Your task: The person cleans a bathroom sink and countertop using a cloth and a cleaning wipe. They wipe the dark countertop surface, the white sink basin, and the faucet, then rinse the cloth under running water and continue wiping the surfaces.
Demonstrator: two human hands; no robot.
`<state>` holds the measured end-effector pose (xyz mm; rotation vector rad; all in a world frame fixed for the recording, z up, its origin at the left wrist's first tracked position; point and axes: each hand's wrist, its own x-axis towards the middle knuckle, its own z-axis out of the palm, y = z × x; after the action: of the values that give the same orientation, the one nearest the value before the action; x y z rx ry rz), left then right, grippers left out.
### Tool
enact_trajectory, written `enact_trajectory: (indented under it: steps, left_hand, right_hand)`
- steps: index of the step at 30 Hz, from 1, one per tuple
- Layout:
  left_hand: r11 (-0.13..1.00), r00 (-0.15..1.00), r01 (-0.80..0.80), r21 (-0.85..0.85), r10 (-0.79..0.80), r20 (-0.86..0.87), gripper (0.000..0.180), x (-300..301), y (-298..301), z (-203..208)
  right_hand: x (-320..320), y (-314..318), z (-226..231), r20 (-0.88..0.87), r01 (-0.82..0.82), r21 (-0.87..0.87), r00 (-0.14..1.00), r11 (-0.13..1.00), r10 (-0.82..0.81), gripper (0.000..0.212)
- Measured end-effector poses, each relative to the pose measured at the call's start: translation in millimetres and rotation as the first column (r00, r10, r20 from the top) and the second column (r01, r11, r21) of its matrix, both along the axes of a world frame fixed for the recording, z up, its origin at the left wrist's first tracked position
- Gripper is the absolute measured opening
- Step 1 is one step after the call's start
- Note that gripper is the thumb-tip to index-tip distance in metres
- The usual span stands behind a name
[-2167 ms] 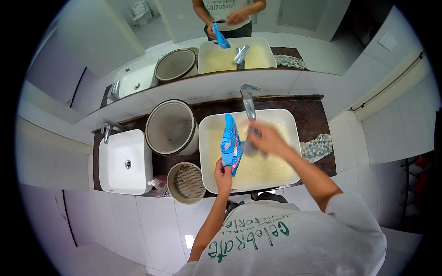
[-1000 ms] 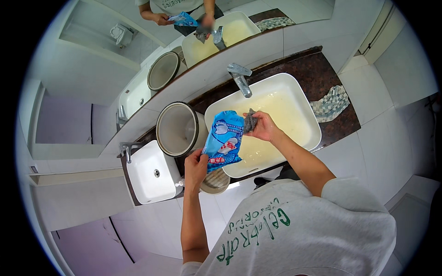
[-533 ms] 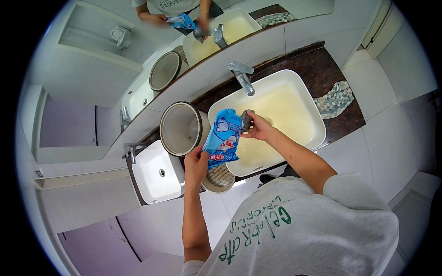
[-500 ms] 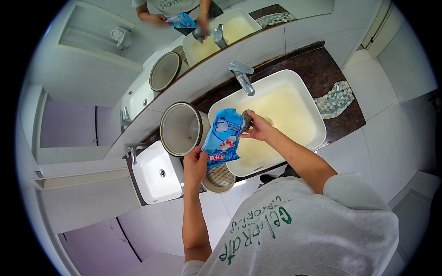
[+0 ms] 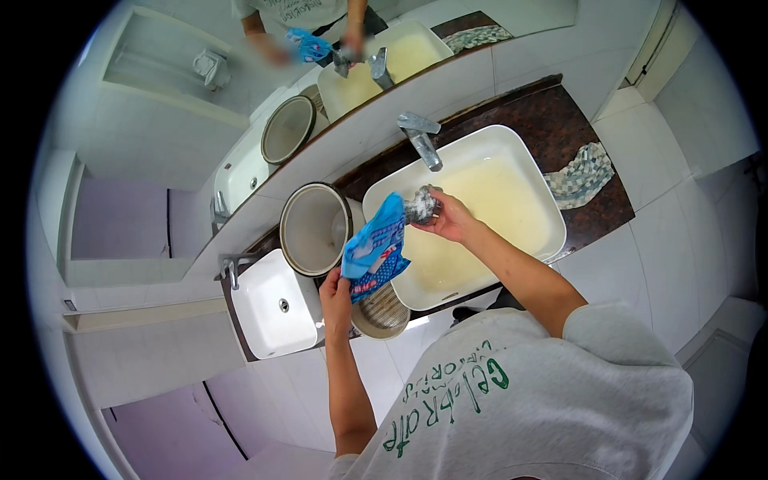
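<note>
My left hand grips the lower left end of a blue printed plastic packet, fingers closed on its edge. The packet slants up to the right, with its upper end beside a bunched dark grey cloth. White powder or foam covers part of that cloth. My right hand holds the cloth over a white washbasin containing cloudy yellowish liquid. How the cloth is folded under my fingers is hidden.
A chrome tap rises behind the basin. Left of it stand a pale bucket, a woven basket and a second white sink. A checked cloth lies on the dark counter at right. A mirror spans the wall.
The packet has turned and crumpled, its printed front now partly folded away. White has appeared on the grey cloth, which shows more in my right hand. My left hand has shifted slightly nearer me.
</note>
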<state>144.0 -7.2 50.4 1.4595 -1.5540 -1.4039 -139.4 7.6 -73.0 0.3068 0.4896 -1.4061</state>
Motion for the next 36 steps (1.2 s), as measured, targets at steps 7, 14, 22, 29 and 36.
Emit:
enact_trajectory:
  steps: [7, 14, 22, 29, 36]
  left_hand:
    - [0.966, 0.806, -0.01, 0.26, 0.161, -0.569, 0.025, -49.2, 8.3, -99.7]
    - [0.922, 0.542, 0.363, 0.136, -0.091, -0.836, 0.043, -219.5, -12.7, -73.2]
    - [0.806, 0.639, 0.57, 0.158, -0.315, -0.701, 0.036, -448.2, -103.3, -146.3]
    - [0.773, 0.791, 0.515, 0.371, -0.262, -0.553, 0.02, -569.9, -143.8, -257.5]
    - [0.636, 0.758, 0.584, 0.505, -0.205, -0.619, 0.033, -623.0, -163.9, -331.0]
  right_hand:
    - [-48.5, 27.7, -5.1, 0.008, 0.014, -0.084, 1.0, 0.996, -0.013, 0.028]
    - [-127.2, 101.8, -33.4, -0.022, 0.16, 0.003, 0.987, 0.987, -0.16, 0.031]
    - [-155.0, 169.6, -50.3, -0.059, 0.185, 0.085, 0.982, 0.979, -0.18, 0.039]
    - [-221.9, 196.9, -46.2, -0.041, 0.319, 0.118, 0.948, 0.94, -0.316, 0.042]
    - [-266.9, 218.8, -62.4, -0.11, 0.424, 0.136, 0.905, 0.896, -0.411, 0.042]
